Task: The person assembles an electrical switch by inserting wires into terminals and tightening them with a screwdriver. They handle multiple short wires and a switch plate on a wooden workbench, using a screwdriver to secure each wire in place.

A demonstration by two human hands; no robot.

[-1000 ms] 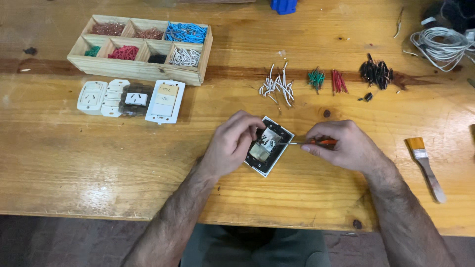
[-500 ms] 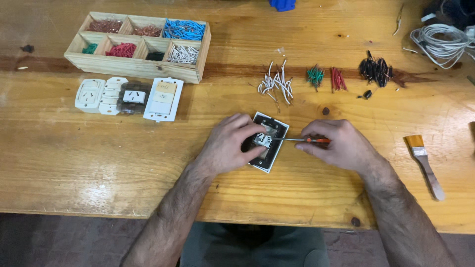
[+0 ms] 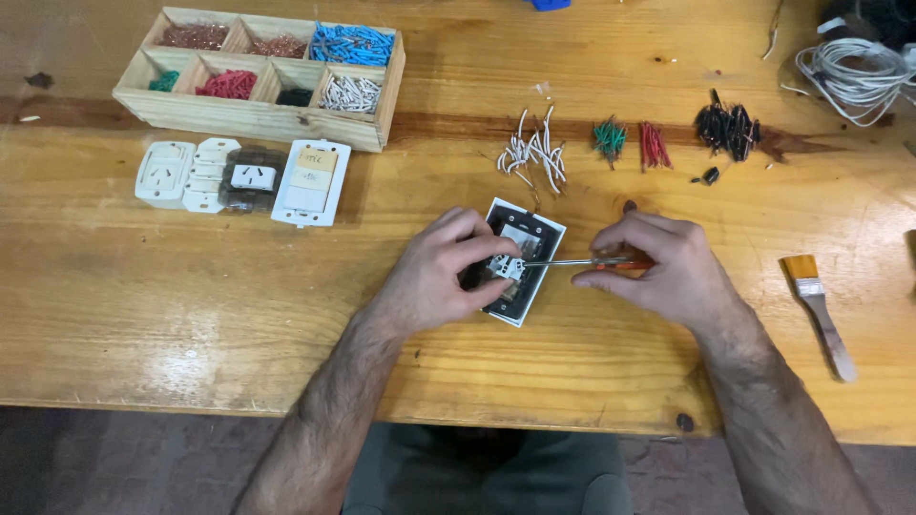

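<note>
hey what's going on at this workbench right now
A person is working on a wall outlet plate lying on the wooden table. The left hand steadies it, and the right hand holds a screwdriver with its tip at the plate's middle. Cut wire bundles lie just beyond.

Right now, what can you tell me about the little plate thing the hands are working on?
The plate is a small rectangle with a white rim and a dark inside, maybe plastic, with a pale part in its middle. It lies flat and slightly turned on the wooden table. The left hand covers its left side and pins it down. The right hand holds a screwdriver whose metal tip reaches the pale part.
</note>
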